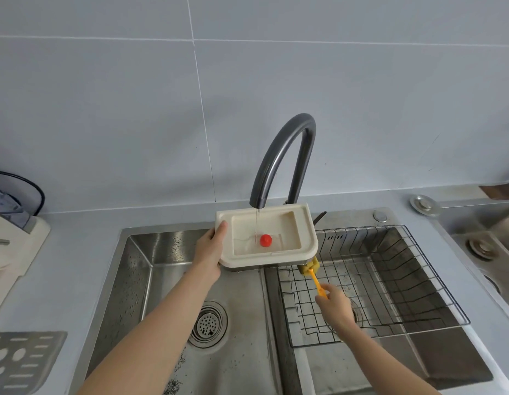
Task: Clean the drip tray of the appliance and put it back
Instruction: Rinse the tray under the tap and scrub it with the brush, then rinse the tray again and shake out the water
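My left hand (209, 252) grips the left edge of the cream drip tray (301, 223) and holds it over the sink under the dark curved faucet (287, 155). A thin stream of water runs into the tray beside a red round float (266, 241), and a little water pools at the tray's front. My right hand (334, 305) holds the yellow handle of a sponge brush (314, 276); its yellow-green sponge head sits just under the tray's right front corner.
The steel double sink has a drain (208, 323) in the left basin and a wire rack (390, 280) across the right basin. A cream appliance (11, 238) stands at the left on the counter, and a perforated metal plate (19, 360) lies at the lower left.
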`<move>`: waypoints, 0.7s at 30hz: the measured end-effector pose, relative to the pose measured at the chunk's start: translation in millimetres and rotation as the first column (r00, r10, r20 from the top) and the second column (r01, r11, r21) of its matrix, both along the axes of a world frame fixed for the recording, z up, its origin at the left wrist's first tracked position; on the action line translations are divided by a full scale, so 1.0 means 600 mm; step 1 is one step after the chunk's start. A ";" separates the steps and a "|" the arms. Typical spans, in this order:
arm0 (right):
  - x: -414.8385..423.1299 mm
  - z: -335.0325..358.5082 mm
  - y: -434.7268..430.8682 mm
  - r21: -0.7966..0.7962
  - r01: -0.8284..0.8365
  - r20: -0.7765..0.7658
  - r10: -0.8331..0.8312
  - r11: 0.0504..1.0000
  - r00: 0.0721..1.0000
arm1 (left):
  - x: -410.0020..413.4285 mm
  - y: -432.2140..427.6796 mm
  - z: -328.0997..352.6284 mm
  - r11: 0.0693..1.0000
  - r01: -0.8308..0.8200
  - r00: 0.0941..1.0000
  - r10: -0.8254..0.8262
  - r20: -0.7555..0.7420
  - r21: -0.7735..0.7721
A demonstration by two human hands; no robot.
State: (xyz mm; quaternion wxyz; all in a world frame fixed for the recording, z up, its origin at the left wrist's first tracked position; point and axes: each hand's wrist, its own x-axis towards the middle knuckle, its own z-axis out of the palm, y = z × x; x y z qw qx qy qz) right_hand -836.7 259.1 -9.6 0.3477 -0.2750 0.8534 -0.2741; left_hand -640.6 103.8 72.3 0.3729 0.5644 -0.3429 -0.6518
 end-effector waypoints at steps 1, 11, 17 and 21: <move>0.004 -0.006 -0.004 -0.003 0.001 0.010 -0.001 1.000 1.000 | 0.001 0.000 0.000 1.000 0.004 1.000 -0.004 0.000 0.002; 0.017 -0.043 -0.013 0.112 -0.152 -0.023 0.155 0.982 0.988 | 0.012 0.002 -0.002 0.999 0.030 0.999 -0.030 0.029 0.018; 0.004 -0.035 -0.023 0.223 -0.262 -0.020 0.273 0.939 0.962 | 0.017 0.004 -0.006 0.999 0.023 1.000 -0.023 0.018 0.024; -0.013 0.003 -0.043 0.237 -0.271 -0.038 0.287 0.933 0.957 | 0.022 0.005 -0.007 0.999 0.016 1.000 -0.017 0.025 0.029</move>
